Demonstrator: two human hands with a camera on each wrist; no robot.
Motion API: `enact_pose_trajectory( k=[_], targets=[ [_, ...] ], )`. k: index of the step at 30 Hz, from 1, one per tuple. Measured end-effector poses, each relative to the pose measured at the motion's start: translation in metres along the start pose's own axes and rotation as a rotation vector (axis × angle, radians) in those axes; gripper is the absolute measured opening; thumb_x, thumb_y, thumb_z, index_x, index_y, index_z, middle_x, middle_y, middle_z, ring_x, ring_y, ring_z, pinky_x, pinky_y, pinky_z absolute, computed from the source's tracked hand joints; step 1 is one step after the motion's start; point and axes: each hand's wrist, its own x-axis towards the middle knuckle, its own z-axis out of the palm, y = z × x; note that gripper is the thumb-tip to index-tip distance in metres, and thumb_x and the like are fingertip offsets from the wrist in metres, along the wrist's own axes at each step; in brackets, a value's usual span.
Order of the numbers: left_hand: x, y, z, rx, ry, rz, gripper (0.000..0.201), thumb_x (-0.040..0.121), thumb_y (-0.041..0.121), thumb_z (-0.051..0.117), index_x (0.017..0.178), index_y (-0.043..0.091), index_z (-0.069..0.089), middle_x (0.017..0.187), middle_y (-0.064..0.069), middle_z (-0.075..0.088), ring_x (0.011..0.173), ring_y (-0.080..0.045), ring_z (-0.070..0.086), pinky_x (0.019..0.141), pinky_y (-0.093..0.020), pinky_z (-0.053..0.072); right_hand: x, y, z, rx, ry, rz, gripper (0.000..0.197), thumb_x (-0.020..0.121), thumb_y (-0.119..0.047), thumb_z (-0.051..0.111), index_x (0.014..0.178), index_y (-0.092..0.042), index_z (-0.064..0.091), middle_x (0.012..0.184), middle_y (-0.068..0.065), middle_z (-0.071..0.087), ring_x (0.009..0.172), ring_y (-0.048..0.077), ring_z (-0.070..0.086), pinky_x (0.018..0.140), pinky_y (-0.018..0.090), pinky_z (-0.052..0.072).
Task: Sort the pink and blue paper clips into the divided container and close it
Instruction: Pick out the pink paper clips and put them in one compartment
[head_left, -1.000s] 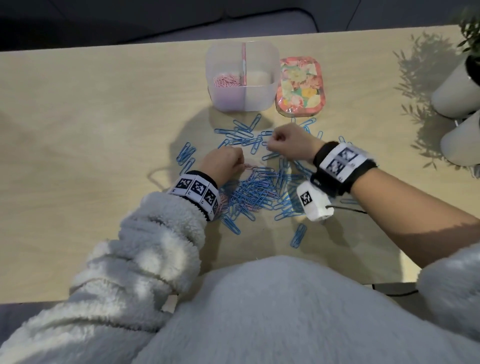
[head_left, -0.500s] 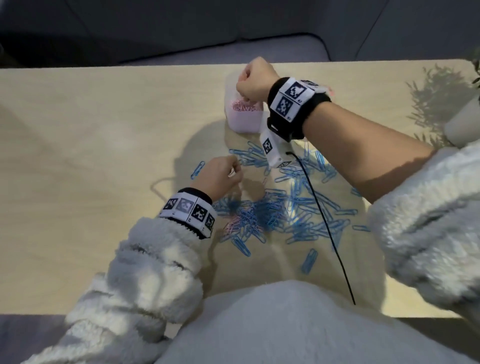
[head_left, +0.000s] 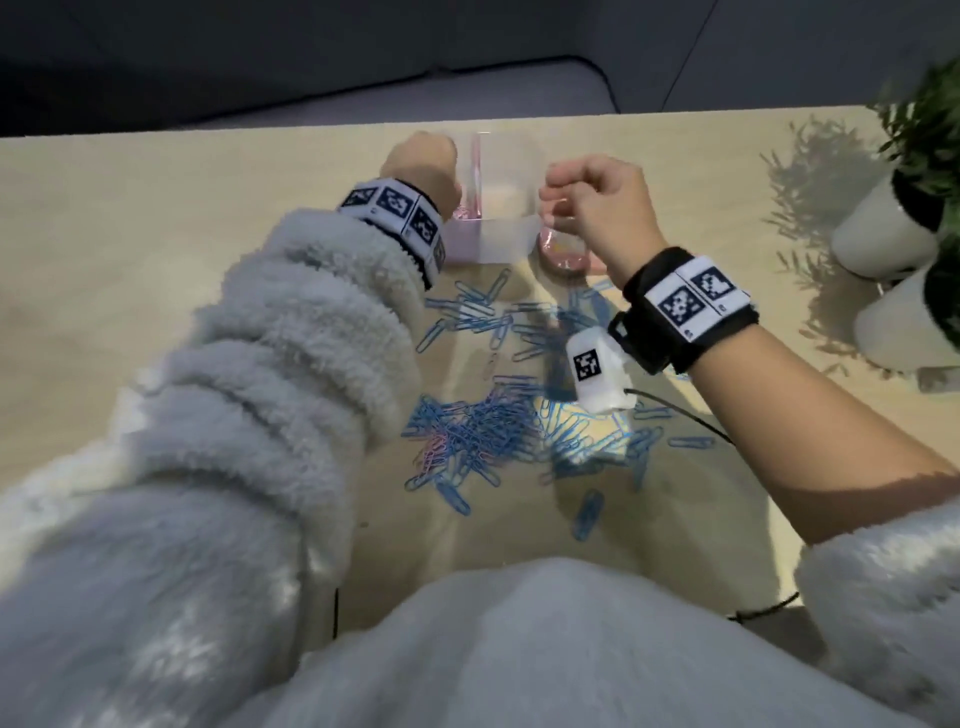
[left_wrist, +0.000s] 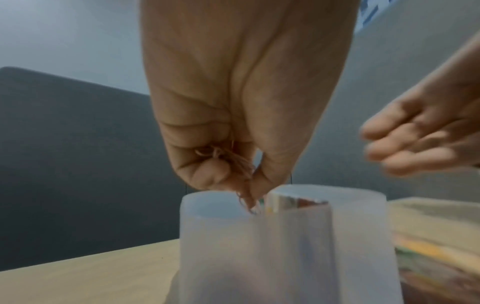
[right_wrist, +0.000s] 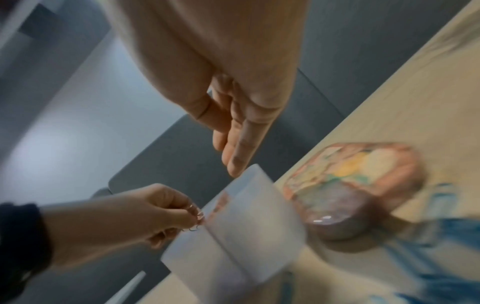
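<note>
My left hand (left_wrist: 233, 98) is over the left compartment of the translucent divided container (head_left: 506, 236), fingers and thumb pinching a small bunch of pink paper clips (left_wrist: 235, 162) right at the rim. A few pink clips already sit in that compartment; right compartment contents I can't tell. My right hand (head_left: 597, 208) hangs just right of the container, fingers loosely extended, nothing in it per the right wrist view. Floral lid (right_wrist: 355, 181) lies on the wooden table (head_left: 156, 260) beside the container, so it's open. Pile of blue paper clips (head_left: 498, 426) spread nearer me, some pink mixed in. Two white plant pots (head_left: 883, 228) at far right.
</note>
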Motion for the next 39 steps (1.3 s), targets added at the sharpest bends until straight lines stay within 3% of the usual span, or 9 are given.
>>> enact_pose_trajectory(
  k=[3, 6, 12, 15, 19, 26, 32, 34, 39],
  targets=[
    [0.01, 0.003, 0.006, 0.082, -0.058, 0.02, 0.033, 0.091, 0.012, 0.05, 0.119, -0.006, 0.055, 0.124, -0.023, 0.058, 0.114, -0.039, 0.054, 0.095, -0.042, 0.045, -0.017, 0.031, -0.024, -0.218, -0.028, 0.007, 0.031, 0.088, 0.016, 0.034, 0.077, 0.002, 0.06, 0.056, -0.001, 0.063, 0.038, -0.003, 0.054, 0.046, 0.013, 0.048],
    [0.007, -0.004, 0.011, 0.01, -0.004, -0.003, 0.033, 0.091, 0.01, 0.049, 0.12, -0.003, 0.056, 0.126, -0.022, 0.057, 0.116, -0.038, 0.053, 0.098, -0.042, 0.044, -0.027, 0.062, -0.038, -0.664, -0.172, -0.076, 0.021, 0.084, 0.005, 0.05, 0.087, 0.0, 0.07, 0.087, 0.008, 0.071, 0.069, 0.003, 0.065, 0.074, 0.026, 0.053],
    [-0.059, -0.006, 0.028, -0.251, 0.416, 0.166, 0.019, 0.088, 0.014, 0.044, 0.1, 0.011, 0.059, 0.102, -0.011, 0.062, 0.091, -0.026, 0.056, 0.075, -0.036, 0.046, -0.035, 0.088, -0.035, -0.982, -0.214, -0.105, 0.017, 0.083, -0.009, 0.058, 0.091, -0.012, 0.072, 0.101, 0.011, 0.072, 0.099, 0.029, 0.063, 0.083, 0.03, 0.046],
    [-0.094, -0.002, 0.057, -0.242, 0.301, 0.2, 0.015, 0.091, 0.023, 0.047, 0.098, 0.014, 0.056, 0.092, -0.004, 0.064, 0.077, -0.02, 0.055, 0.062, -0.029, 0.038, -0.034, 0.087, -0.03, -1.042, -0.26, -0.175, 0.013, 0.083, -0.011, 0.059, 0.091, -0.007, 0.069, 0.1, 0.015, 0.069, 0.097, 0.033, 0.061, 0.08, 0.035, 0.046],
    [-0.11, -0.003, 0.096, -0.166, 0.002, 0.133, 0.021, 0.089, 0.033, 0.053, 0.093, 0.015, 0.061, 0.094, -0.006, 0.066, 0.089, -0.026, 0.061, 0.07, -0.032, 0.044, -0.031, 0.084, -0.026, -1.124, -0.298, -0.194, 0.012, 0.085, -0.012, 0.059, 0.09, -0.006, 0.068, 0.1, 0.014, 0.066, 0.098, 0.032, 0.059, 0.077, 0.036, 0.045],
    [-0.116, 0.008, 0.119, -0.271, -0.091, 0.059, 0.011, 0.085, 0.016, 0.054, 0.09, 0.007, 0.06, 0.103, -0.014, 0.059, 0.095, -0.031, 0.056, 0.081, -0.041, 0.048, -0.032, 0.086, -0.033, -1.01, -0.289, -0.146, 0.006, 0.083, -0.007, 0.059, 0.078, -0.004, 0.063, 0.087, 0.015, 0.066, 0.084, 0.03, 0.059, 0.072, 0.031, 0.041],
    [-0.129, 0.002, 0.118, -0.287, -0.013, 0.123, 0.013, 0.089, 0.01, 0.048, 0.097, 0.002, 0.055, 0.104, -0.018, 0.059, 0.095, -0.032, 0.055, 0.081, -0.04, 0.044, -0.058, 0.084, -0.038, -0.187, -0.233, 0.048, 0.02, 0.08, 0.01, 0.058, 0.082, -0.01, 0.06, 0.056, 0.001, 0.056, 0.046, 0.01, 0.055, 0.049, 0.023, 0.046],
    [-0.134, -0.007, 0.115, -0.423, -0.013, 0.077, 0.017, 0.09, 0.008, 0.046, 0.105, 0.003, 0.054, 0.102, -0.017, 0.063, 0.095, -0.03, 0.057, 0.081, -0.038, 0.043, -0.066, 0.082, -0.034, -0.005, -0.236, 0.171, 0.026, 0.086, 0.011, 0.045, 0.097, -0.006, 0.06, 0.059, 0.006, 0.052, 0.042, 0.009, 0.054, 0.045, 0.02, 0.045],
    [-0.145, -0.009, 0.103, -1.012, -0.198, -0.263, 0.023, 0.09, 0.002, 0.034, 0.078, 0.012, 0.052, 0.07, -0.003, 0.048, 0.063, -0.019, 0.05, 0.056, -0.028, 0.038, -0.078, 0.089, -0.026, -0.112, -0.263, 0.253, 0.024, 0.087, -0.008, 0.053, 0.064, -0.011, 0.054, 0.054, -0.002, 0.048, 0.042, 0.005, 0.044, 0.04, 0.018, 0.031]
  ],
)
